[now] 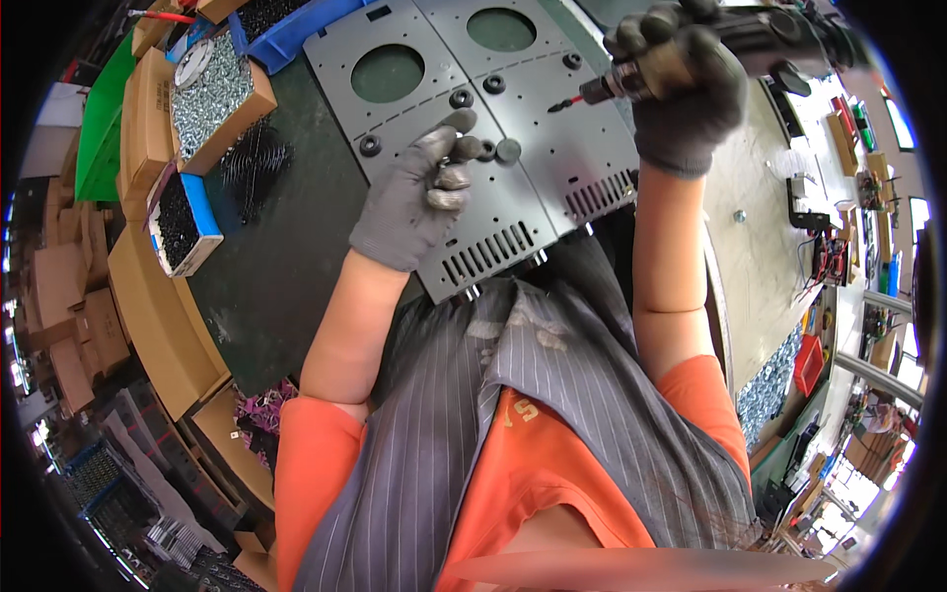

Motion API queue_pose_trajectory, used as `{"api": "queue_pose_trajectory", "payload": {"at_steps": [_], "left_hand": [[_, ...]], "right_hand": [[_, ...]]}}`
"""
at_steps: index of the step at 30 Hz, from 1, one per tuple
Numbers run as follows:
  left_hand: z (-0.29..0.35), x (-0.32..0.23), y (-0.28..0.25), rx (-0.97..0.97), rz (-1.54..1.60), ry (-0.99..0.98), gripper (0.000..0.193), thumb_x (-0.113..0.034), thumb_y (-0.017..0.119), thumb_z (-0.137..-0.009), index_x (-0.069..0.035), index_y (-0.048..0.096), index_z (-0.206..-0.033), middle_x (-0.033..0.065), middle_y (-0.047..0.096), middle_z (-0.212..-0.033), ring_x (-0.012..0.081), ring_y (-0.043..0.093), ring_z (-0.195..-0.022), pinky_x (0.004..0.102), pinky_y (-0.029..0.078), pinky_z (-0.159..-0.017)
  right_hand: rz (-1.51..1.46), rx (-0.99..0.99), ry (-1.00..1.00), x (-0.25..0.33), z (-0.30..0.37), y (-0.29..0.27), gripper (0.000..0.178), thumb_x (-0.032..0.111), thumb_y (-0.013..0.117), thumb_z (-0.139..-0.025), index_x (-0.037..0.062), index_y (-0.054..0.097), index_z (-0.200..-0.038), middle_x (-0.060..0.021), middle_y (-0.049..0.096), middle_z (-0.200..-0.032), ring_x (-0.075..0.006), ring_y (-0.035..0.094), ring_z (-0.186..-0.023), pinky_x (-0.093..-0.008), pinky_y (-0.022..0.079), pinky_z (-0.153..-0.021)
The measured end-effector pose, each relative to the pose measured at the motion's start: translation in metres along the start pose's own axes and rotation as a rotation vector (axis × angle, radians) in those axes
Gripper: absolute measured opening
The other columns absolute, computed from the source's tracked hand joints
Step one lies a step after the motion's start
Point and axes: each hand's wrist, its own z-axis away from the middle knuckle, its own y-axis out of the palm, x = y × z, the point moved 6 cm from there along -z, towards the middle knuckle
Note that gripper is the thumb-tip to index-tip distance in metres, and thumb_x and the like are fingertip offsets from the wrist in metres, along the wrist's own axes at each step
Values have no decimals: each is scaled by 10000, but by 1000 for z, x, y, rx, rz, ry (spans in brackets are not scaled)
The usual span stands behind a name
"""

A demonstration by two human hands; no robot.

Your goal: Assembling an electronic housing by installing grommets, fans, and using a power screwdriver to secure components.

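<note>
Right hand (693, 107) is gripping powered driver (797, 41); left hand (406, 204) is curling over grey panel (538, 126), hold unclear. Bit (566, 104) is probably needing to meet black feet (494, 85) squarely.

Power driver (779, 41) over slotted gray panels (508, 202)

The gloved right hand (689, 99) grips the driver, its bit (566, 104) over the right-hand panel. The gloved left hand (414, 202) bends its fingers (449, 178) beside black round feet (508, 151) on the left-hand panel. Slots (488, 252) line both panels' near edges. Along the surface's (266, 306) left edge stand a cardboard box (237, 123) of silver fasteners and a white-and-blue box (202, 253) of black ones.
</note>
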Motion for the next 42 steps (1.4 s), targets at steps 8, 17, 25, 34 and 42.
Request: {"api": "queue_pose_trajectory", "payload": {"at_steps": [8,17,25,34,42], "left_hand": [[15,24,9,-79,-161,-38,249,-95,489,-931,-20,570,-1155,90,604,-982,39,540,-662,146,425,-509],[27,39,2,-48,-224,21,281,-214,528,-948,-18,581,-1141,57,599,-909,44,529,-645,153,409,-495],[30,52,19,27,30,-92,314,-205,481,-966,7,504,-1196,29,552,-849,40,403,-600,146,343,-464],[29,60,23,51,95,-125,343,-194,498,-957,33,480,-1214,32,564,-820,36,405,-596,142,339,-458],[25,62,32,33,-4,-217,374,-195,472,-963,58,446,-1237,29,576,-779,31,411,-578,138,344,-444]], "right_hand": [[486,156,-26,1,54,41,469,250,542,-771,74,450,-1195,-85,550,-917,-208,515,-738,-372,385,-703],[511,199,-74,-12,64,65,461,237,543,-771,101,450,-1201,-73,515,-892,-219,504,-744,-377,393,-697],[547,131,-82,-8,72,62,477,237,548,-768,113,445,-1217,-63,492,-862,-216,496,-730,-384,394,-690],[445,187,-54,-10,77,66,488,237,559,-768,117,437,-1225,-55,484,-834,-202,492,-715,-379,394,-659],[344,183,-81,5,74,49,468,272,537,-785,85,446,-1204,-36,463,-834,-167,463,-676,-329,369,-623]]}}
